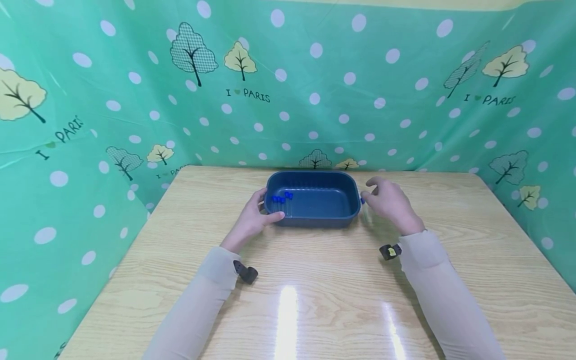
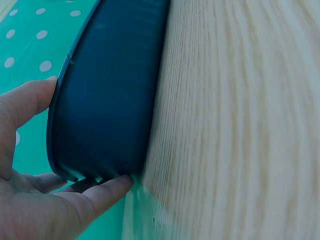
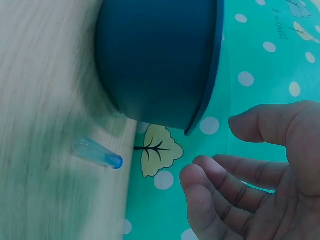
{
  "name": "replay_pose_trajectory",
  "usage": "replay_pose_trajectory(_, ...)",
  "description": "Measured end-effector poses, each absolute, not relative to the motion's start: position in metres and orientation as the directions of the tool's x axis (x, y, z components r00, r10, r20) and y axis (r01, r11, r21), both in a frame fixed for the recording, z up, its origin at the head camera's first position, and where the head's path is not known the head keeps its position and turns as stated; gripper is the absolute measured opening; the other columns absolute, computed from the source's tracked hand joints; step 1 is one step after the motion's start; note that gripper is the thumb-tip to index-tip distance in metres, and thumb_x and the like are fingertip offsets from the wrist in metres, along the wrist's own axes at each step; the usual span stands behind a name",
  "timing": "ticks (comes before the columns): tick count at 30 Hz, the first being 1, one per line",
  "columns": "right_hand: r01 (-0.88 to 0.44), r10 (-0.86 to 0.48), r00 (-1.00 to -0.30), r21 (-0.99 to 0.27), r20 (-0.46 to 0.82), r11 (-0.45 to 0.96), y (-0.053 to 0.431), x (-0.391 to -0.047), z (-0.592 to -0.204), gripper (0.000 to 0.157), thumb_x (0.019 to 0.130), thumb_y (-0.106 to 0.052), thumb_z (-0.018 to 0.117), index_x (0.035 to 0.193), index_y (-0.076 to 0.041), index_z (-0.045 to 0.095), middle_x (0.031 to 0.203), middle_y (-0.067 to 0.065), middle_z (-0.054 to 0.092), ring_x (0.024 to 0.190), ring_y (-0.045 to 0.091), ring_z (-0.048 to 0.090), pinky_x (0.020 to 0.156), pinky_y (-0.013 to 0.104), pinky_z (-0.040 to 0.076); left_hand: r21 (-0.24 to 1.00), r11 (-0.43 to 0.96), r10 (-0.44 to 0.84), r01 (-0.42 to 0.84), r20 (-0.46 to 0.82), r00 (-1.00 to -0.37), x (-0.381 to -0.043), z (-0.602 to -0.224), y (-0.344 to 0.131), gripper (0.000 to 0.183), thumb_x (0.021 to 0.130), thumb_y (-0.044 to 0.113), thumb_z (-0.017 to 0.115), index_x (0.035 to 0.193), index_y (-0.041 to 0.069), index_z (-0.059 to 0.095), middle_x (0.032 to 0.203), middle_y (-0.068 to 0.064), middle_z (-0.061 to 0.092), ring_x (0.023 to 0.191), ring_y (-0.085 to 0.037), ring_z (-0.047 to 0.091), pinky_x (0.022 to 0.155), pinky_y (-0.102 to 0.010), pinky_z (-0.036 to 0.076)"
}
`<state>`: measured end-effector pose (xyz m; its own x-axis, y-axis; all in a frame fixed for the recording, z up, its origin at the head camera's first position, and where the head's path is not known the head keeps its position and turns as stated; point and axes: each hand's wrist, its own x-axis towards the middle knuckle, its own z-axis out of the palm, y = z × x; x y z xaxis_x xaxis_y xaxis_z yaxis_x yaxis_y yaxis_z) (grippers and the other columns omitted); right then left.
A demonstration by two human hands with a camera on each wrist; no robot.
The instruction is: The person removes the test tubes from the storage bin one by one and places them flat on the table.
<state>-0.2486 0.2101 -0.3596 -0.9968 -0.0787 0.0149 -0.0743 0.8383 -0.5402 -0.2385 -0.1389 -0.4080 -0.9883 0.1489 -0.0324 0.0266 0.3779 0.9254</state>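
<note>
A dark blue rectangular basin sits on the wooden table. My left hand holds its left end, thumb at the front rim and fingers along the end wall; the left wrist view shows this hand against the basin wall. Several small blue-capped tubes lie in the basin's left end. Just outside its right end, a clear tube with a blue cap appears to stand on the table, cap up. My right hand is beside that tube, fingers loosely bent; in the right wrist view nothing is between thumb and fingers.
The wooden table extends around the basin and toward me. A green dotted cloth with printed trees hangs behind the table and along both sides. Each wrist wears a small black camera.
</note>
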Motion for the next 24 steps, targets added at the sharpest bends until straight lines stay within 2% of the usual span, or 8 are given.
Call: replay_pose_trajectory(24, -0.159, -0.139, -0.987, -0.571, 0.078, 0.805, 0.190, -0.239, -0.352, 0.046, 0.093, -0.031, 0.059, 0.127, 0.000, 0.055, 0.090, 0.012, 0.064, 0.071, 0.023, 0.058, 0.063, 0.036, 0.047, 0.923, 0.383, 0.143, 0.027, -0.031, -0.989, -0.240, -0.410, -0.138, 0.093, 0.078, 0.024, 0.080, 0.150, 0.011, 0.023, 0.150, -0.015, 0.032, 0.135, -0.036, 0.036, 0.109, -0.048, 0.031)
